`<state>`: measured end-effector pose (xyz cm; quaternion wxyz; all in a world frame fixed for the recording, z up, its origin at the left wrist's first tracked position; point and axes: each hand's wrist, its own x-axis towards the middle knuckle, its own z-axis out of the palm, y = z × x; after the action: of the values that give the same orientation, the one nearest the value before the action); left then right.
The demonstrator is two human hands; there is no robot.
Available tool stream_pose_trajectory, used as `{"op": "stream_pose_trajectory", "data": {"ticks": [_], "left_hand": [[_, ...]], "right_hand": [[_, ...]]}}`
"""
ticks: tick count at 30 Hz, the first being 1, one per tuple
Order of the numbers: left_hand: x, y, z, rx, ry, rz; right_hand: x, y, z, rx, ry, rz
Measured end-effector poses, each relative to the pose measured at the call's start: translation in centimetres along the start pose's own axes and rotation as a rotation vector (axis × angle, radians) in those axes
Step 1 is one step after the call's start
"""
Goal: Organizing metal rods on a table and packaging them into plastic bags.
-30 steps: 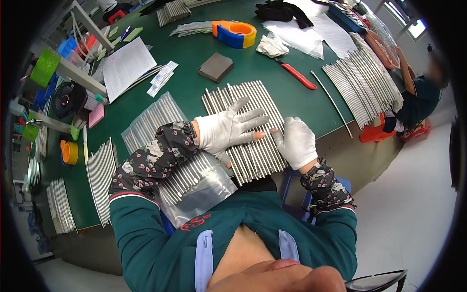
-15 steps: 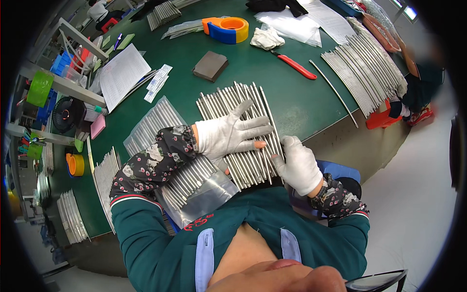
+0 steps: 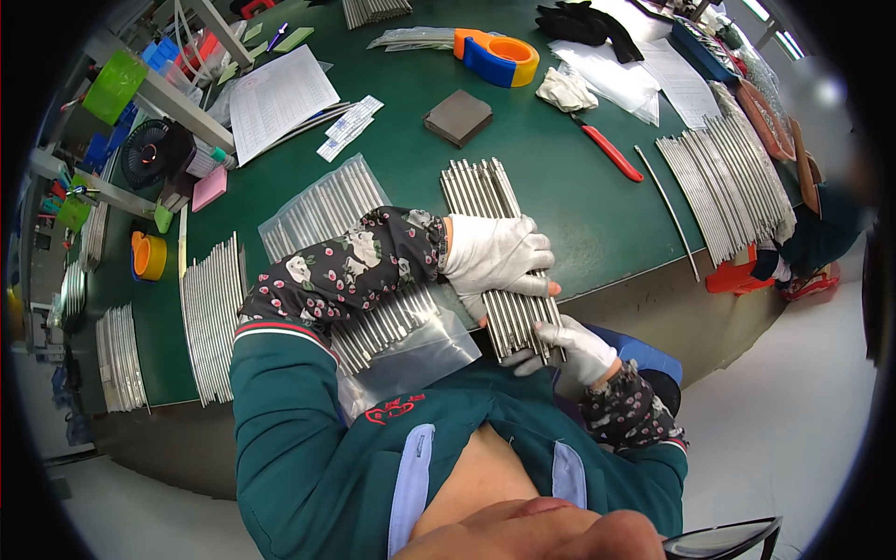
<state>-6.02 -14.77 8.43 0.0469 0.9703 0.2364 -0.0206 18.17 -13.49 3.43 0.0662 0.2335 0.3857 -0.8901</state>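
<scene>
A bundle of thin silvery metal rods (image 3: 478, 191) lies side by side at the near edge of the green table, its near ends sticking out past the edge. My left hand (image 3: 499, 254), in a white glove with bare fingertips showing, is wrapped over the middle of the bundle from above. At the near ends my right hand (image 3: 581, 351), also gloved, grips the rods with the thumb on top and fingers underneath, partly hidden. Beside the bundle, a clear plastic bag (image 3: 439, 350) with more rods lies under my left forearm.
More rods lie in rows at left (image 3: 213, 322) and right (image 3: 723, 191). Farther back are a grey-brown block (image 3: 457, 119), a tape dispenser (image 3: 497, 61), a red-handled tool (image 3: 611, 152), a crumpled white cloth (image 3: 566, 90) and a single rod (image 3: 668, 213). Another person sits at far right.
My left hand has gone from spread flat to curled round the rods. The rods are drawn into a narrower bundle. My right hand has shifted from their right side to their near ends.
</scene>
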Motion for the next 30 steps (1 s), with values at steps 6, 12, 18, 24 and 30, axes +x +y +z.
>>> {"op": "stream_pose_trajectory", "data": {"ticks": [6,12,18,24,30], "left_hand": [[0.0,0.8,-0.4,-0.039,0.106,0.043],[1.5,2.0,-4.1,-0.15,0.496,-0.197],[1.2,2.3,-5.0,-0.49,1.257,-0.485],[0.4,-0.9,-2.2,-0.522,1.51,-0.597],[-0.5,-0.5,1.3,-0.591,1.331,-0.684]], "right_hand": [[-0.1,0.6,-0.5,0.232,-0.244,-0.013],[-5.4,-5.9,2.5,-0.11,0.061,-0.231],[-4.1,-16.1,7.3,-0.603,-0.09,-0.545],[4.9,-18.0,8.4,-0.883,0.323,-1.265],[6.4,-17.0,11.0,-0.42,0.049,-1.216]]}}
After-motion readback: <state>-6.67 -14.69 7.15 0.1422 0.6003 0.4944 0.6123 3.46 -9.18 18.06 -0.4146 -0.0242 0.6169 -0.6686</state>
